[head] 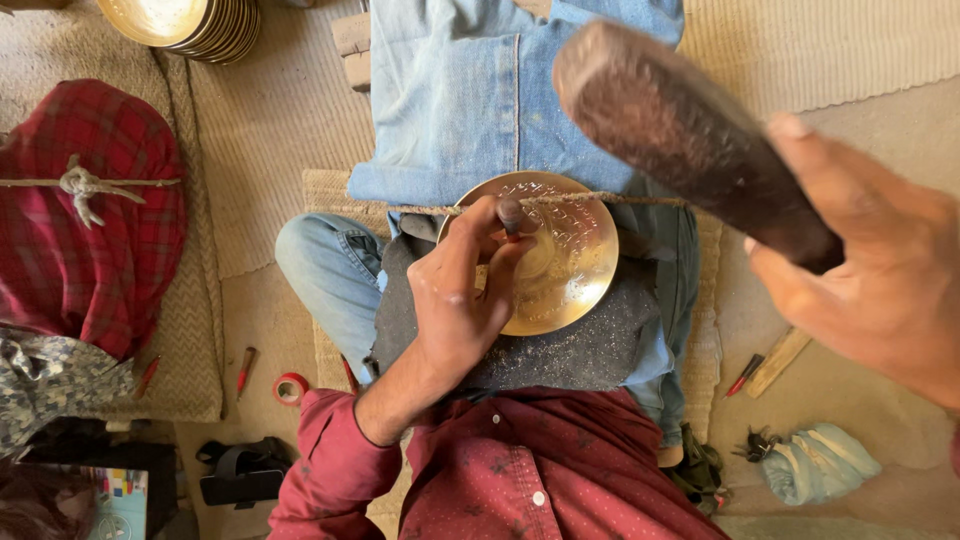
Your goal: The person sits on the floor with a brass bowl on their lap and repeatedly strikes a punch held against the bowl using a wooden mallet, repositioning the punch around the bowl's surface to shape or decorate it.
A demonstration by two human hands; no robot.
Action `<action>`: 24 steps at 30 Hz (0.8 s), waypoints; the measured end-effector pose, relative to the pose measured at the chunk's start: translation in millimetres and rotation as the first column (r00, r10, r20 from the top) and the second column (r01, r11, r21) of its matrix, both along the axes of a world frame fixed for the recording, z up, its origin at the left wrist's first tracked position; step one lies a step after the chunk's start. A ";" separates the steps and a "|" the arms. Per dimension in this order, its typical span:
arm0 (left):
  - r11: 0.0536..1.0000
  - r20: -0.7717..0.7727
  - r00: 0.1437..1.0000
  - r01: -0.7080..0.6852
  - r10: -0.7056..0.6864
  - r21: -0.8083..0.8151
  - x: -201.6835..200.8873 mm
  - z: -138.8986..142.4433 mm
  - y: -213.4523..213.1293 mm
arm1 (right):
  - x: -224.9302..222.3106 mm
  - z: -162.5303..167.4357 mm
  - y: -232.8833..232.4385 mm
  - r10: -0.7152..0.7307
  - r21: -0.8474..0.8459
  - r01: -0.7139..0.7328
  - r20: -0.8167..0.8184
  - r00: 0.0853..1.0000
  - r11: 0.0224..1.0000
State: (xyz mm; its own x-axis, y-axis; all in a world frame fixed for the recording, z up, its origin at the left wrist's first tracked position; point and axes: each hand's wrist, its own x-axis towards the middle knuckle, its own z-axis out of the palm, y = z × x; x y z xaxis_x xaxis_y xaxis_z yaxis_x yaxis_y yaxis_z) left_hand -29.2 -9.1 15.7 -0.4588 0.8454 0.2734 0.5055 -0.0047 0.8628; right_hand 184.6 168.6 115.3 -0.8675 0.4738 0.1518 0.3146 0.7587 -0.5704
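A round brass plate (575, 265) with punched patterns lies on a dark pad (590, 350) across my lap, held by a cord (600, 199) stretched over it. My left hand (455, 295) grips a small punch tool (511, 215) upright on the plate's centre-left. My right hand (880, 265) is raised to the right, closed on a dark wooden mallet (680, 125) whose head hangs above the plate, close to the camera.
A stack of brass plates (190, 25) sits at the top left. A red checked bundle (90, 210) lies at left. Red tape roll (291, 388) and small tools (245, 370) rest on the floor; more tools (765, 365) and a cloth (820, 460) lie at right.
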 end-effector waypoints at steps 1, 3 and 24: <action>1.000 -0.010 1.000 -0.017 0.017 0.012 1.4 -1.2 -0.8 | -2.8 5.8 1.0 -0.002 -0.007 0.001 -0.009 1.000 1.000; 0.999 -0.011 0.999 -0.039 0.039 0.019 2.9 -3.8 -1.6 | -6.9 15.5 3.0 0.027 0.121 -0.042 0.122 0.992 0.992; 1.000 0.023 1.000 0.010 -0.010 -0.015 -2.5 -6.8 4.9 | -0.4 17.3 23.6 0.083 0.325 -0.180 0.291 0.953 0.928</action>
